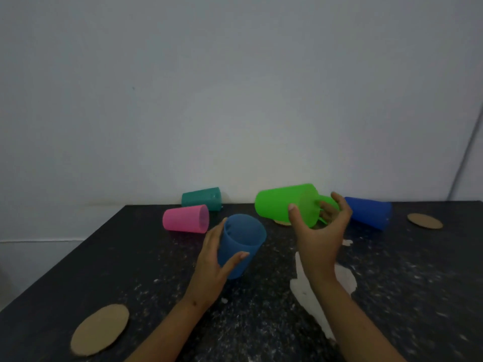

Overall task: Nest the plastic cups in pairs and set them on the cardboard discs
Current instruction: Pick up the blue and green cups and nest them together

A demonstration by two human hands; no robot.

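Hands apart: my left hand (211,267) grips the light blue cup (241,244), my right hand (320,231) holds the green cup (285,205) above the desk (130,270).

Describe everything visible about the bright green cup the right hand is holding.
The bright green cup looks like translucent, finely textured plastic, tapered, with a loop handle by the fingers. It is held on its side above the dark speckled table, apparently touching nothing else. The right hand grips it at one end, thumb across the near wall, fingers curled round the far side. Which end is the mouth cannot be told. A cardboard disc peeks out beneath it, and a dark blue cup lies behind.
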